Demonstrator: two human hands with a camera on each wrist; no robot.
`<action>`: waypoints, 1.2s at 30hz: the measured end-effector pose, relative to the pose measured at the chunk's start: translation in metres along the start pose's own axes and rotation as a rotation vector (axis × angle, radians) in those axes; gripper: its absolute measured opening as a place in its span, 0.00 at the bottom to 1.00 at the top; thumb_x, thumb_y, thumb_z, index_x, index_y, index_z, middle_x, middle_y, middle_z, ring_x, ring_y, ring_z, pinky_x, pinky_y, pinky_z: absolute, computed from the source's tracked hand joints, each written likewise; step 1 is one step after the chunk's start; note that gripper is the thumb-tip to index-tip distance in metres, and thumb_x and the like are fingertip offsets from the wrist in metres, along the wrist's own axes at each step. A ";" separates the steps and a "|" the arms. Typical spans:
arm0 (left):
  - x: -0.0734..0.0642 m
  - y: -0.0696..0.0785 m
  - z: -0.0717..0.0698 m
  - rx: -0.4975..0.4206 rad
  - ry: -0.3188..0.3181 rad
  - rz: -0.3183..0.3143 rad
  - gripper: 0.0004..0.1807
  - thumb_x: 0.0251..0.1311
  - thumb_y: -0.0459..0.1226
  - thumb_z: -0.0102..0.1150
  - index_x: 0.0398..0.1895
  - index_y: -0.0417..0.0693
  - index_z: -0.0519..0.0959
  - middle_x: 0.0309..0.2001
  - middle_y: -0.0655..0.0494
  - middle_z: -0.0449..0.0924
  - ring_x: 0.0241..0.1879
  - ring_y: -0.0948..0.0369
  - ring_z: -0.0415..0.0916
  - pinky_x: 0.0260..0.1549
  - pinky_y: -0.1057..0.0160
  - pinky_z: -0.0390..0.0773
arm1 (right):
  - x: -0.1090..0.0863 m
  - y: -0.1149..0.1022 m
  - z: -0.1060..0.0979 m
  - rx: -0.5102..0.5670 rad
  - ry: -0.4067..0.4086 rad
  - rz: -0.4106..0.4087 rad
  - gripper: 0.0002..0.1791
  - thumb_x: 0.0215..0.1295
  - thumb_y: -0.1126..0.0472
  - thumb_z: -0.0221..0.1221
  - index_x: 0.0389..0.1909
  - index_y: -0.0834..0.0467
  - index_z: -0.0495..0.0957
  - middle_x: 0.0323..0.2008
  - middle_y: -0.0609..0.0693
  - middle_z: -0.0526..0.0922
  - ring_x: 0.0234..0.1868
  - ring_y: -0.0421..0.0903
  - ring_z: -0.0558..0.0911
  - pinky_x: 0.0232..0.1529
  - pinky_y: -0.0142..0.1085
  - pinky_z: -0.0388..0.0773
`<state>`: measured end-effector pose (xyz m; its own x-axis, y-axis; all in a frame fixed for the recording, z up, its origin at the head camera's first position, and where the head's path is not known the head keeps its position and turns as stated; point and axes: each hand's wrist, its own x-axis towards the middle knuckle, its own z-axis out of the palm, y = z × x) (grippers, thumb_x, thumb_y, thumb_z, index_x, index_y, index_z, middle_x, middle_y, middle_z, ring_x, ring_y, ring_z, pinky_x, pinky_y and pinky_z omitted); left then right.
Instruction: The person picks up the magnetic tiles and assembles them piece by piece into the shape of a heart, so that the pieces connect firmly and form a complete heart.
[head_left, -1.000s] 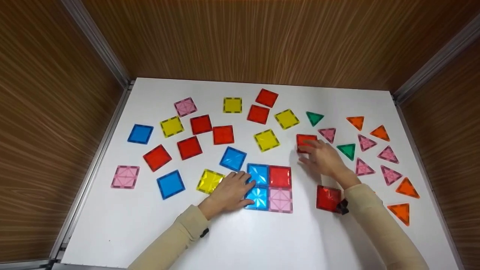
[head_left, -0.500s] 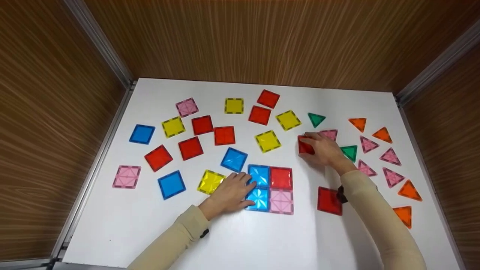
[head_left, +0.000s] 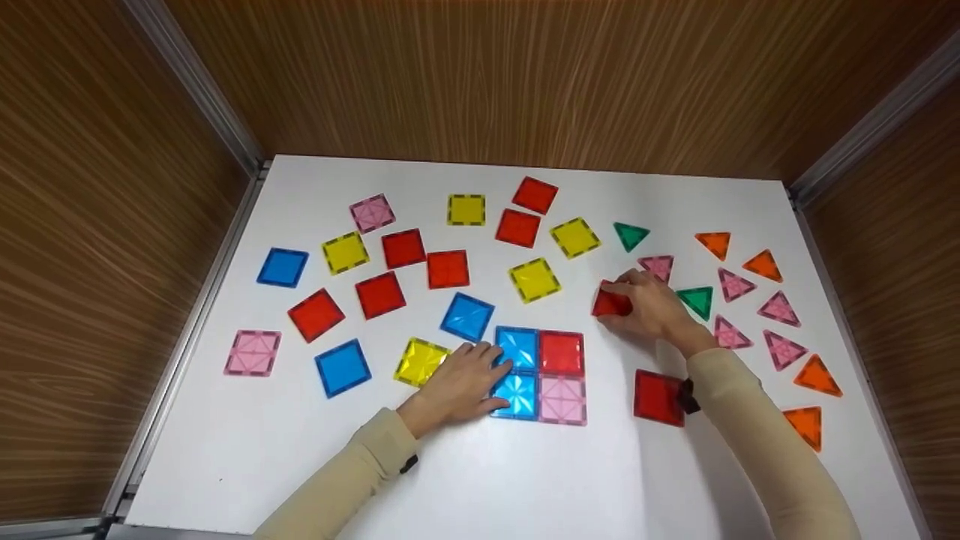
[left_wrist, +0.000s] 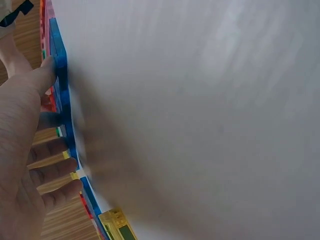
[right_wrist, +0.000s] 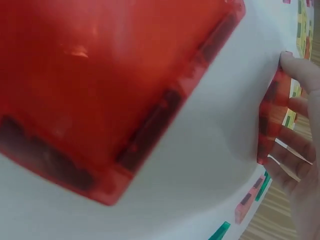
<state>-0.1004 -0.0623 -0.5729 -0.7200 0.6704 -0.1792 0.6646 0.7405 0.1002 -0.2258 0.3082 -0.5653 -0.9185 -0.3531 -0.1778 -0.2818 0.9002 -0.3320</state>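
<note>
Pinching a seemingly tilted red tile (head_left: 610, 303), the right hand (head_left: 649, 307) needs steadiness, the spread left hand (head_left: 459, 384) touching blue tiles (head_left: 520, 349).

The right hand (head_left: 651, 309) hides part of a red tile (head_left: 610, 301); the left hand (head_left: 461, 381) covers some of a yellow square (head_left: 418, 361), perhaps touching it.
</note>
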 end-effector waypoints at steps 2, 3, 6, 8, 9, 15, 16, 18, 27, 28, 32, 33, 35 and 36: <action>0.000 0.000 0.000 0.005 0.002 0.002 0.41 0.75 0.67 0.44 0.83 0.58 0.61 0.80 0.50 0.65 0.78 0.50 0.65 0.78 0.47 0.68 | -0.003 -0.002 0.000 0.049 0.006 0.040 0.39 0.62 0.40 0.72 0.73 0.48 0.77 0.67 0.60 0.74 0.65 0.60 0.73 0.60 0.59 0.84; 0.000 0.000 0.000 0.009 0.004 0.003 0.41 0.75 0.67 0.44 0.83 0.58 0.61 0.80 0.50 0.65 0.78 0.50 0.65 0.77 0.47 0.69 | -0.004 -0.003 0.000 0.082 0.006 0.059 0.39 0.62 0.39 0.72 0.73 0.48 0.76 0.68 0.60 0.74 0.65 0.60 0.73 0.61 0.59 0.84; -0.001 0.000 0.001 0.029 0.016 0.006 0.41 0.75 0.67 0.45 0.83 0.58 0.62 0.79 0.50 0.66 0.77 0.50 0.66 0.77 0.48 0.70 | -0.010 -0.007 0.000 0.218 0.014 0.118 0.40 0.62 0.38 0.72 0.73 0.49 0.75 0.68 0.60 0.73 0.66 0.59 0.73 0.61 0.58 0.84; -0.001 0.000 0.001 0.040 0.022 0.008 0.41 0.75 0.67 0.44 0.82 0.58 0.62 0.79 0.50 0.67 0.76 0.51 0.67 0.76 0.49 0.70 | -0.015 -0.010 0.000 0.310 0.024 0.147 0.40 0.63 0.38 0.71 0.73 0.50 0.76 0.67 0.59 0.75 0.65 0.58 0.74 0.59 0.54 0.86; -0.001 0.000 0.001 0.041 0.022 0.007 0.41 0.75 0.67 0.44 0.83 0.58 0.62 0.79 0.50 0.67 0.77 0.51 0.67 0.76 0.49 0.70 | -0.017 -0.012 0.000 0.357 0.028 0.160 0.39 0.63 0.38 0.71 0.72 0.50 0.76 0.65 0.59 0.77 0.63 0.58 0.75 0.57 0.51 0.86; -0.001 0.001 0.002 0.031 0.008 -0.001 0.41 0.75 0.67 0.43 0.83 0.58 0.62 0.79 0.50 0.66 0.77 0.50 0.66 0.77 0.48 0.70 | -0.034 -0.025 0.002 0.554 0.036 0.203 0.35 0.68 0.35 0.66 0.69 0.51 0.78 0.61 0.57 0.83 0.58 0.55 0.79 0.49 0.36 0.80; -0.001 0.001 0.002 0.028 0.008 -0.001 0.41 0.75 0.67 0.43 0.83 0.58 0.62 0.79 0.50 0.66 0.77 0.50 0.66 0.77 0.48 0.70 | -0.037 -0.027 0.002 0.590 0.029 0.215 0.35 0.69 0.35 0.65 0.69 0.51 0.78 0.61 0.57 0.83 0.57 0.55 0.79 0.49 0.35 0.80; -0.001 0.001 0.003 0.020 0.010 -0.001 0.41 0.75 0.67 0.43 0.83 0.58 0.62 0.79 0.50 0.66 0.77 0.50 0.66 0.77 0.48 0.70 | -0.042 -0.032 0.002 0.679 0.012 0.253 0.35 0.70 0.33 0.63 0.70 0.50 0.77 0.61 0.57 0.83 0.56 0.53 0.80 0.50 0.33 0.80; 0.000 0.000 0.003 0.022 0.012 -0.001 0.41 0.75 0.67 0.44 0.83 0.59 0.62 0.79 0.50 0.66 0.77 0.50 0.66 0.77 0.47 0.70 | -0.062 -0.051 0.014 0.958 -0.060 0.430 0.43 0.73 0.30 0.55 0.77 0.56 0.69 0.66 0.57 0.76 0.57 0.47 0.75 0.49 0.30 0.81; 0.000 0.001 0.002 0.024 0.012 -0.002 0.41 0.75 0.67 0.44 0.83 0.59 0.62 0.79 0.50 0.66 0.77 0.50 0.66 0.77 0.47 0.70 | -0.064 -0.054 0.016 0.975 -0.056 0.435 0.43 0.74 0.31 0.54 0.77 0.57 0.69 0.63 0.55 0.77 0.55 0.46 0.76 0.48 0.30 0.81; 0.000 0.002 0.002 0.023 0.011 -0.002 0.41 0.75 0.67 0.44 0.83 0.59 0.62 0.79 0.50 0.66 0.77 0.50 0.66 0.77 0.47 0.70 | -0.069 -0.063 0.023 1.041 -0.039 0.465 0.40 0.76 0.33 0.54 0.73 0.60 0.71 0.49 0.48 0.81 0.47 0.43 0.80 0.46 0.29 0.81; 0.000 0.002 0.002 0.024 0.013 -0.002 0.41 0.75 0.67 0.44 0.83 0.59 0.62 0.79 0.50 0.66 0.77 0.50 0.66 0.76 0.48 0.70 | -0.069 -0.065 0.025 1.054 -0.032 0.475 0.40 0.76 0.33 0.54 0.72 0.60 0.72 0.47 0.47 0.82 0.45 0.42 0.81 0.45 0.28 0.82; 0.000 0.002 0.002 0.027 0.016 -0.001 0.41 0.75 0.67 0.45 0.82 0.59 0.63 0.79 0.50 0.67 0.77 0.50 0.66 0.76 0.48 0.71 | -0.070 -0.069 0.028 1.073 -0.024 0.481 0.40 0.75 0.33 0.55 0.72 0.61 0.72 0.44 0.46 0.82 0.42 0.41 0.83 0.45 0.28 0.83; 0.000 0.002 0.002 0.028 0.017 -0.002 0.41 0.75 0.67 0.45 0.82 0.59 0.63 0.79 0.50 0.67 0.77 0.51 0.66 0.76 0.48 0.71 | -0.070 -0.071 0.029 1.077 -0.020 0.481 0.41 0.75 0.32 0.55 0.72 0.61 0.72 0.44 0.46 0.83 0.41 0.41 0.83 0.45 0.28 0.84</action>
<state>-0.0987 -0.0610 -0.5750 -0.7244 0.6700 -0.1624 0.6684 0.7402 0.0726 -0.1340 0.2620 -0.5559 -0.8590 -0.0488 -0.5097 0.4807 0.2661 -0.8355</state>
